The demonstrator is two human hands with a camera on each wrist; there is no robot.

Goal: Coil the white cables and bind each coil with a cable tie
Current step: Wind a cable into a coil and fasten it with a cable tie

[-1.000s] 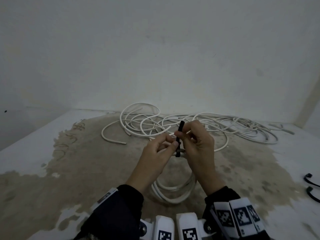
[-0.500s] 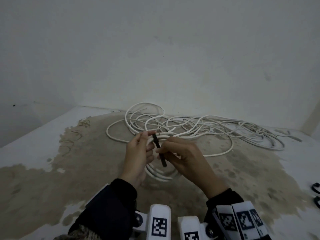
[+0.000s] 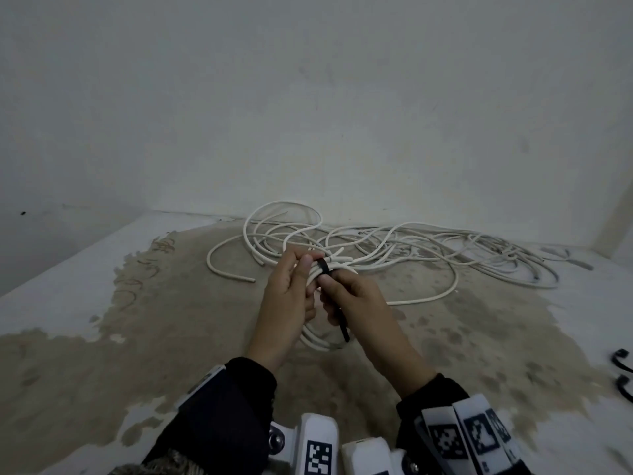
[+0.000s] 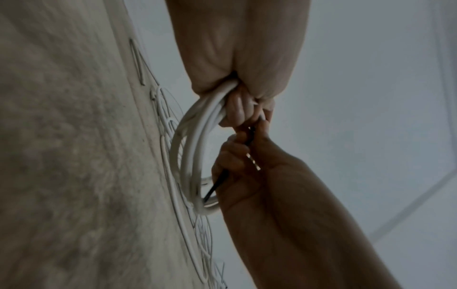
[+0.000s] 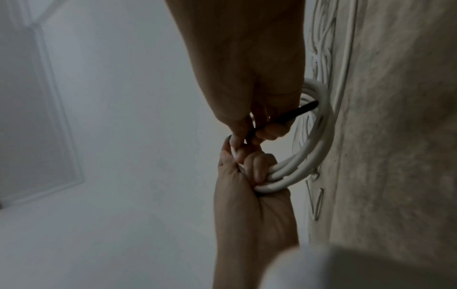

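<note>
Midair, left hand (image 3: 289, 296) clenched round white coil (image 4: 195, 156), right hand (image 3: 356, 299) pinching black cable tie (image 3: 337, 311).

Stained beige patch (image 3: 178, 337) across white floor (image 3: 51, 289), pale grey wall (image 3: 308, 97) behind, dark sleeves (image 3: 226, 406).

The black cable tie (image 3: 323, 267) vanishes behind the right hand (image 3: 356, 296) (its wrapped underside is unseen).
</note>
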